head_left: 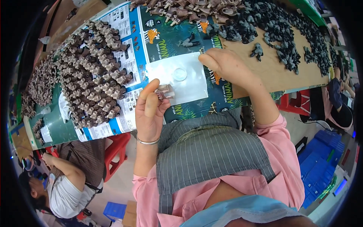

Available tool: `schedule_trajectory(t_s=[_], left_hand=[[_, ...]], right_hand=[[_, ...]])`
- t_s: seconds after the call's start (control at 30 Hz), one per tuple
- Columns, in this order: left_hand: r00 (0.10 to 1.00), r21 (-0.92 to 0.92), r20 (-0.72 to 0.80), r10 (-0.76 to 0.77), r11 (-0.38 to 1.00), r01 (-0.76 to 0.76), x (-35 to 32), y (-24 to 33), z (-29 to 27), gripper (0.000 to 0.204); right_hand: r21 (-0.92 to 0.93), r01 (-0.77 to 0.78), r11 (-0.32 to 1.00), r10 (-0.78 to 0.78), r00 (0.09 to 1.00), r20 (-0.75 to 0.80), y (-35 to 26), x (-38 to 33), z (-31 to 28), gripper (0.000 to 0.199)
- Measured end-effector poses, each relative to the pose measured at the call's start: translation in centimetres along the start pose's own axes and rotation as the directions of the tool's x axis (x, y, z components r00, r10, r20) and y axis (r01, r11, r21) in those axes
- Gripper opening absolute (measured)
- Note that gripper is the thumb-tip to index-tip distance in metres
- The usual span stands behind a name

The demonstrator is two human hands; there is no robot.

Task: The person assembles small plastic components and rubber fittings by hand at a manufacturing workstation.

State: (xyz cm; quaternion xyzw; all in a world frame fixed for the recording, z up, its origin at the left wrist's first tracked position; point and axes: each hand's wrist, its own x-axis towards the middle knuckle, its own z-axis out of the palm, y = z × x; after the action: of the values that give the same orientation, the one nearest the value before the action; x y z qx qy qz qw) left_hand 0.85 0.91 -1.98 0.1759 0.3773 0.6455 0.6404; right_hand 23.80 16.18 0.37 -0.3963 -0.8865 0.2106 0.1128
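Yellow letters (pixel 163 49) mark the green sheet (pixel 172 36). The left hand (pixel 148 108) pinches a brown toy (pixel 162 94), partly hidden. The right hand (pixel 228 66) curls; I cannot tell if it pinches anything.

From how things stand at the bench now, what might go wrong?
The small brown plastic-looking piece sits in the fingertip grip of the left hand, so it might slip. The right hand is at the upper right corner of the glossy white square sheet; a brush could shift the sheet and the clear round item on it. The close-packed rows of brown figurine pieces near the left hand might scatter if bumped.
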Motion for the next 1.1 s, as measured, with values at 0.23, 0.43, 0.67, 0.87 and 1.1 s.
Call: schedule_trajectory(t_s=[0.23,0.43,0.67,0.87,1.1], left_hand=[[0.994,-0.099,0.104,-0.008,0.995,0.018,0.3,-0.3,-1.9,0.037],[0.994,-0.111,0.105,0.01,0.994,0.002,0.8,-0.5,-2.1,0.041],[0.988,-0.096,0.142,0.053,0.995,-0.04,0.6,-0.7,-2.3,0.04],[0.954,0.385,0.039,0.296,0.877,-0.287,0.0,-0.1,-2.0,0.043],[0.924,0.524,0.103,0.369,0.769,-0.366,0.1,-0.8,-2.0,0.04]], right_hand=[[-0.27,0.131,0.954,-0.218,0.921,-0.324,0.7,0.7,0.3,0.02],[-0.07,-0.017,0.997,-0.016,0.893,-0.449,1.8,-3.0,-0.2,0.021],[-0.011,-0.118,0.993,0.109,0.944,-0.312,2.7,-3.6,1.3,0.031],[0.558,-0.342,0.756,0.43,0.902,-0.03,-0.2,-3.0,0.7,0.023],[0.057,0.116,0.992,-0.101,0.971,-0.217,-4.9,-0.7,1.7,0.019]])
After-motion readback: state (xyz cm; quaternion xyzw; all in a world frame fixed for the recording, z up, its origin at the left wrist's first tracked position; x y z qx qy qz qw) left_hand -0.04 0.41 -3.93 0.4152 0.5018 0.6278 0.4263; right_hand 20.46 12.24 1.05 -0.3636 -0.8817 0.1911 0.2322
